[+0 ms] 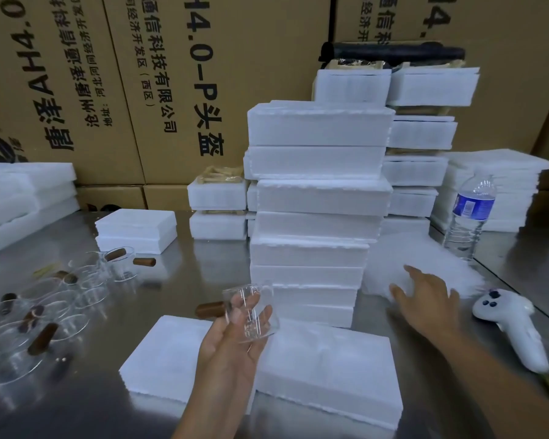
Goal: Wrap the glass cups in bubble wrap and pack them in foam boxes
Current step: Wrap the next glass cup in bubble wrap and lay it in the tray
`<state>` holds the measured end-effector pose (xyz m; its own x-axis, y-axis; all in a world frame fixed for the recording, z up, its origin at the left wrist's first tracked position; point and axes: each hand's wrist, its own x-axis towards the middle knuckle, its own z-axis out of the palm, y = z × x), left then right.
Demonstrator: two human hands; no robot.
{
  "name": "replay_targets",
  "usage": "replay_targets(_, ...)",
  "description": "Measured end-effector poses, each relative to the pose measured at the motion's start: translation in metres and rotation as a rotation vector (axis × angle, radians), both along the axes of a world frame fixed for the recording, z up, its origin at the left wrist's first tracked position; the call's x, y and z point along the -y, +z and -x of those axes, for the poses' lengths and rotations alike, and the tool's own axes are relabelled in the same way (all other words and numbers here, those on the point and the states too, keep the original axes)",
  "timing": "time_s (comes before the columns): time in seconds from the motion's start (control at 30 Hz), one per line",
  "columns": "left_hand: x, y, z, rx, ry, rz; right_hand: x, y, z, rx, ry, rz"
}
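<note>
My left hand [235,337] holds a clear glass cup [254,312] with a brown wooden handle [208,309], tilted on its side above a white foam box [324,365] at the near edge of the steel table. My right hand [425,302] reaches out with spread fingers and touches a pile of bubble wrap sheets [422,261] to the right of a tall stack of foam boxes [314,217]. Several more glass cups with brown handles [54,305] stand on the table at the left.
A water bottle [469,217] stands at the right, a white controller [514,327] lies beside the wrap. More foam boxes [137,229] and foam sheets [495,191] sit further back. Large cardboard cartons [140,90] form a wall behind. Bare steel table [178,280] shows between things.
</note>
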<state>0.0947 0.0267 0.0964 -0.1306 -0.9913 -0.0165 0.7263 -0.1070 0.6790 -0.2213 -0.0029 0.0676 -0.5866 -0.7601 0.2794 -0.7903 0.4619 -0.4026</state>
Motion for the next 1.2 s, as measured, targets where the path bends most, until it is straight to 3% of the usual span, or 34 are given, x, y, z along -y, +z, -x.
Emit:
replay_targets(0.13, 0.001, -0.004, 0.003, -0.001, 0.001, -0.002, 0.002, -0.002, 0.001, -0.152, -0.027, 0.007)
replay_targets(0.27, 0.001, -0.008, 0.004, -0.028, -0.035, 0.021, 0.0, 0.003, 0.001, -0.165, -0.066, 0.102)
replay_targets(0.43, -0.004, -0.006, 0.003, -0.034, -0.049, 0.043, -0.007, 0.025, -0.005, -0.099, -0.099, 0.439)
replay_targets(0.67, -0.009, -0.005, -0.001, -0.041, -0.05, 0.061, -0.043, 0.1, -0.029, 0.433, -0.118, 0.996)
replay_targets(0.77, -0.012, -0.006, -0.003, -0.032, -0.05, 0.06, -0.077, 0.125, -0.061, 0.477, 0.027, 1.117)
replay_targets(0.9, -0.019, -0.006, -0.01, -0.08, -0.035, 0.047, -0.119, 0.13, -0.119, 0.277, 0.329, 1.157)
replay_targets(1.0, -0.026, -0.002, -0.018, -0.094, -0.028, 0.065, -0.128, 0.11, -0.156, 0.043, 0.538, 1.03)
replay_targets(1.2, -0.031, 0.011, -0.042, -0.103, 0.036, 0.161, -0.119, 0.051, -0.211, 0.117, 0.727, 0.591)
